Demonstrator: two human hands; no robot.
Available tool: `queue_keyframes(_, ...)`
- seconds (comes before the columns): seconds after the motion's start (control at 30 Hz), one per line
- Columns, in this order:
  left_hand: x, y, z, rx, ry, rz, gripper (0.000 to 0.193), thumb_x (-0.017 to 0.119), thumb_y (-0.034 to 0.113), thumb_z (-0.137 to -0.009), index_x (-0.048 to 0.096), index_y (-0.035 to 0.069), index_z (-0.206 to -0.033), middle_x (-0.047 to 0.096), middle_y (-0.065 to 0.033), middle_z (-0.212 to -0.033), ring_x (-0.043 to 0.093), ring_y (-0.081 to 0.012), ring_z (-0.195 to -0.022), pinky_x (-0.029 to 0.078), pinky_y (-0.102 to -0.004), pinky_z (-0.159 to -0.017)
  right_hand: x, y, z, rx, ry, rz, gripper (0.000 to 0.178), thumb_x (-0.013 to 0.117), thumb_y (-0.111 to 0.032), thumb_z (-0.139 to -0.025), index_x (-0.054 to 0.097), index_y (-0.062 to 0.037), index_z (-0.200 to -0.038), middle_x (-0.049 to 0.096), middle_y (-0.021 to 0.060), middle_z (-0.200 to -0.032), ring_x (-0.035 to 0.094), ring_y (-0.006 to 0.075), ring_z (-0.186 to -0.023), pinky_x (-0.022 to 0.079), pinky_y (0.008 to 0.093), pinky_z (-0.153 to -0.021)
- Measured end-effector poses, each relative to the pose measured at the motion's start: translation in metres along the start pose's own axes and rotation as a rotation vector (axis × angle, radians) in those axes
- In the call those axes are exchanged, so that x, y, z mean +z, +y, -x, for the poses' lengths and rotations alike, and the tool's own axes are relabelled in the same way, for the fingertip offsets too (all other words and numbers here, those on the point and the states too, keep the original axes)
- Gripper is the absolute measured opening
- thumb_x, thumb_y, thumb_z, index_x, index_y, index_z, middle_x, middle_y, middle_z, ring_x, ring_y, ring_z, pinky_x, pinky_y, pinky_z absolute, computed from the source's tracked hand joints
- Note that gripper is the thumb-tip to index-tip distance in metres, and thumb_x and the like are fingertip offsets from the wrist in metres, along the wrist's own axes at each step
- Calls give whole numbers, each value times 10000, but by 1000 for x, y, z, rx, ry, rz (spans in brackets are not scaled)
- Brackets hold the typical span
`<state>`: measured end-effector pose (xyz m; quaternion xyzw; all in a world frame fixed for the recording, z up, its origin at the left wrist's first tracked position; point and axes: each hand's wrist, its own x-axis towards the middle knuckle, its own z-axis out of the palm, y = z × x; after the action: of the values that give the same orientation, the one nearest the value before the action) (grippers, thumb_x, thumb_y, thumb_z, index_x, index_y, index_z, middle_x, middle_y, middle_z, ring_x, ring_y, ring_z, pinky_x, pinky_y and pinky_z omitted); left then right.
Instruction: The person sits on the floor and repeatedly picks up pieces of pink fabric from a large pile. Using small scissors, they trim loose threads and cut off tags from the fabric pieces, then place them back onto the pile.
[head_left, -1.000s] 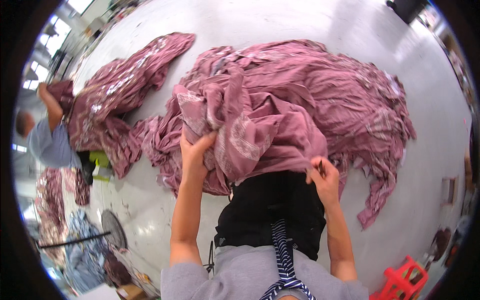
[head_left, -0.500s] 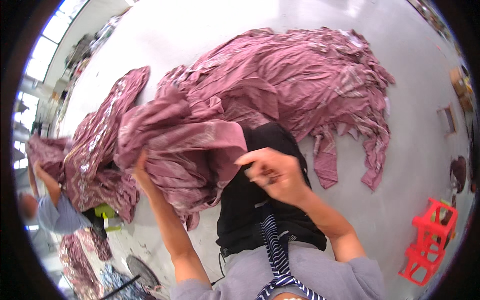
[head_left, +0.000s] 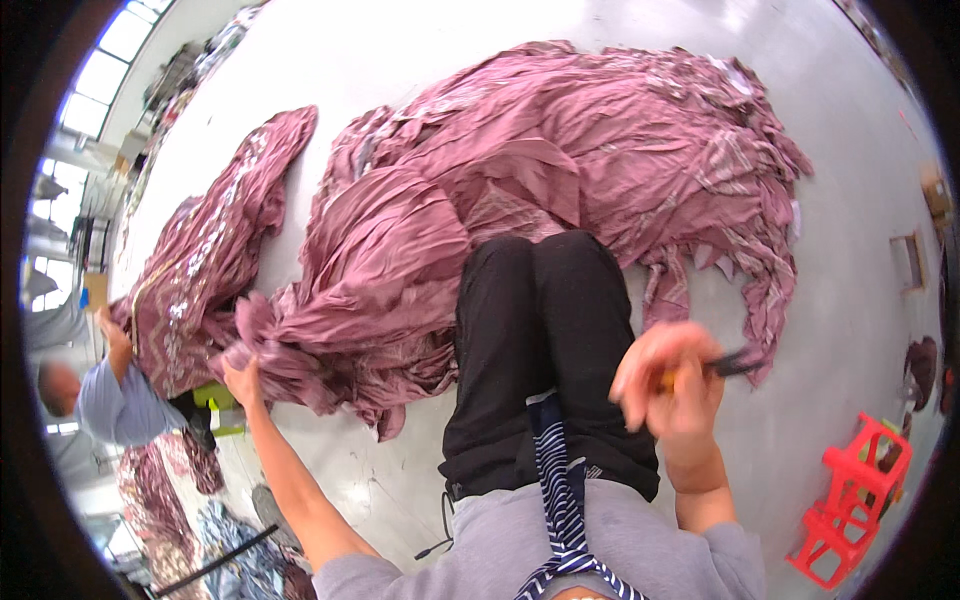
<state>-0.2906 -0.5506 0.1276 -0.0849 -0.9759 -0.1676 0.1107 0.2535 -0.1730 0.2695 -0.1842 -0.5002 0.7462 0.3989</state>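
My left hand [head_left: 241, 381] is closed on the bunched end of a dusty-pink garment [head_left: 390, 215] at the left of my knees; its edge is smeared by motion. This garment lies over a large heap of like pink cloth [head_left: 640, 150] with pale zigzag bands. Away from the cloth, to the right of my lap, my right hand [head_left: 675, 385] is raised and blurred. Its fingers are wrapped round a small tool [head_left: 735, 363] with a dark narrow end and a bit of yellow; its kind is too blurred to tell.
At the left, another person [head_left: 125, 400] in a blue-grey top handles a second pink heap [head_left: 205, 260] with shiny trim. Red plastic stools [head_left: 855, 490] stand at the lower right. More garments [head_left: 240, 550] lie at the lower left, near a dark pole [head_left: 225, 562].
My left hand has moved left and down, drawing the pink garment off my lap. My right hand has moved right, away from the cloth. The other person's lifted cloth has come down.
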Motion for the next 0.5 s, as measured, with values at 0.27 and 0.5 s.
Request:
queue_keyframes(0.27, 31, 160, 133, -168, -595, 821, 401, 698, 154, -831, 569, -10, -1174, 667, -101, -963, 656, -151, -814, 518, -221, -582, 30, -36, 31, 768, -613, -837, 687, 406, -567, -929, 480, 45, -1232, 604, 209, -1053, 525, 125, -674, 413, 228, -570)
queue_keyframes(0.5, 31, 234, 162, -36, -708, 972, 303, 634, 128, -891, 569, -8, -1154, 677, -109, -964, 647, -116, -758, 507, -209, -601, 3, -38, 45, 735, -480, -811, 512, 466, -464, -953, 543, 17, -1109, 622, 153, -965, 583, 119, -656, 434, 228, -561)
